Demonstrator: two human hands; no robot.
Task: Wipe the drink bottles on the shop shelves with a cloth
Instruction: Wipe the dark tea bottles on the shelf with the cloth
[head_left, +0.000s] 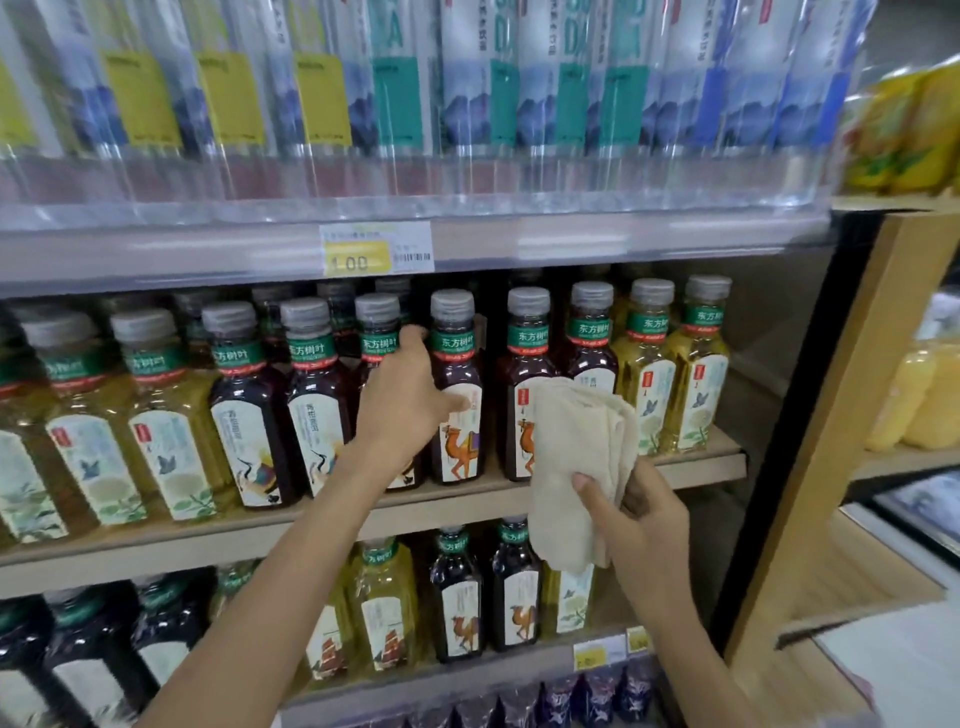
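1. Our left hand (410, 395) reaches to the middle shelf (701, 464) and lies against the camel-label bottle (460, 452), a dark one. One digit lies across the front of its label and the others go up into the gap left of its neck. We cannot tell whether the grip is closed round it.
2. Our right hand (641, 514) is clenched on the cloth (576, 452), with the thumb pressed on its front. The cream cloth is folded; it stands up above the hand and hangs below it.
3. The cloth covers part of a second dark bottle (525, 358), which stands upright just right of the first on the same shelf.
4. Left of our left hand we see more dark bottles (254, 405), then pale yellow-green bottles (166, 421). Two further pale bottles (696, 374) stand at the shelf's right end.
5. The lower shelf (441, 686) holds a mixed row of bottles (457, 597), dark and pale, all upright.
6. The upper shelf (156, 260) carries tall clear bottles (467, 104), blurred, with a price tag (375, 249) on its front edge.
7. To the right stands a wooden shelving unit (878, 338) with yellow packs (904, 130) near its top.
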